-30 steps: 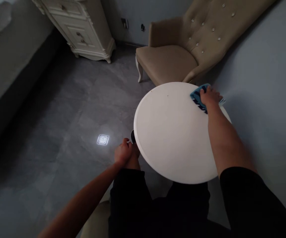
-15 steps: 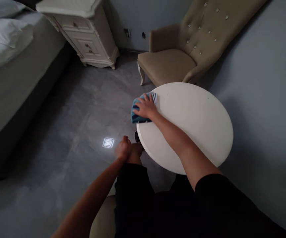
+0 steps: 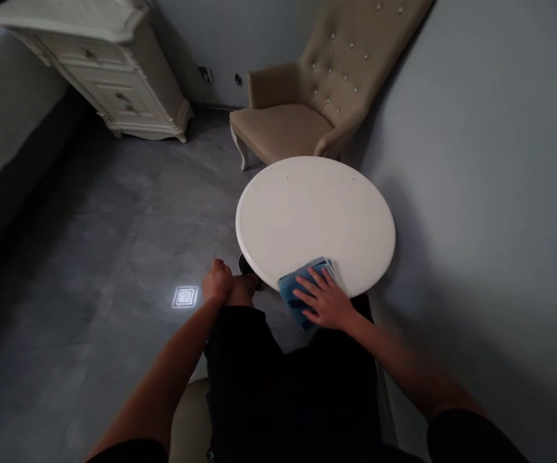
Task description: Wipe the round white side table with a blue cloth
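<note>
A folded blue cloth (image 3: pixel 292 289) with dark and pale stripes lies at the near edge of a round white table (image 3: pixel 307 212), partly overhanging it. Over the cloth, my right hand (image 3: pixel 325 301) has its fingers spread, gripping it against the edge. My left hand (image 3: pixel 218 281) rests at my bare left knee (image 3: pixel 241 290), left of the table. Its fingers look curled in, and no object shows in it.
A beige tufted armchair (image 3: pixel 283 128) stands behind the table. At the back left is a white nightstand (image 3: pixel 128 96) beside a bed (image 3: pixel 13 128). The grey wall (image 3: pixel 476 161) is on the right. A bright square light pattern (image 3: pixel 185 296) shows on the floor.
My right hand has brought the cloth from the table's left edge to its near edge, closer to me. The view has shifted right. My left hand stays at the knee.
</note>
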Available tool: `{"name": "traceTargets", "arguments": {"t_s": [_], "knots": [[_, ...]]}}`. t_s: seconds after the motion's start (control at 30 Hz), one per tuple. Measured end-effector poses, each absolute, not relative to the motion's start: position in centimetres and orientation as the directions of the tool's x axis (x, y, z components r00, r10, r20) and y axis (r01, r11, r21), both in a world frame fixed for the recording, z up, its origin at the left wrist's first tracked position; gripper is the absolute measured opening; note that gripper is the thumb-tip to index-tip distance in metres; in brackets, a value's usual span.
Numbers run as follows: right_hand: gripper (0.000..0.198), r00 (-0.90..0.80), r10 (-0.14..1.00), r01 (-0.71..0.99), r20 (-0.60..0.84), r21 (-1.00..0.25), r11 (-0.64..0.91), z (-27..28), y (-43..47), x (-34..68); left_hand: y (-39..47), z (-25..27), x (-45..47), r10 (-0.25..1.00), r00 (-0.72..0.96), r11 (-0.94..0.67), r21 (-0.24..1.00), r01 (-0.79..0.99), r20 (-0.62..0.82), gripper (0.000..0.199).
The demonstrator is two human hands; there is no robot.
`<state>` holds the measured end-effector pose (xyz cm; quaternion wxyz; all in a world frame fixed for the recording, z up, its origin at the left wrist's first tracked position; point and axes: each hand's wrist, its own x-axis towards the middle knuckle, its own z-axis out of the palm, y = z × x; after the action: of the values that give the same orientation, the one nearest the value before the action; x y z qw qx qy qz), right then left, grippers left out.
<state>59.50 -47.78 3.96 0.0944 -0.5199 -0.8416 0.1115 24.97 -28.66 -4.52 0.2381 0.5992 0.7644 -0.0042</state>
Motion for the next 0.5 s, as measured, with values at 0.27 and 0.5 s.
{"name": "traceTargets", "arguments": {"t_s": [0.27,0.5], "knots": [[0.069,0.208,0.976,0.978,0.056,-0.030,-0.207,2.2,-48.5,74.1,-28.2,-4.8,25.0,0.912,-0.146,0.270,0.291,0.918,-0.384,0.048],[0.079,0.568,0.823,0.822,-0.006,-0.048,-0.568,2.0,-36.8,85.5,-27.7,-4.8,25.2,0.893,-0.136,0.280,0.294,0.914,-0.428,0.046]]}}
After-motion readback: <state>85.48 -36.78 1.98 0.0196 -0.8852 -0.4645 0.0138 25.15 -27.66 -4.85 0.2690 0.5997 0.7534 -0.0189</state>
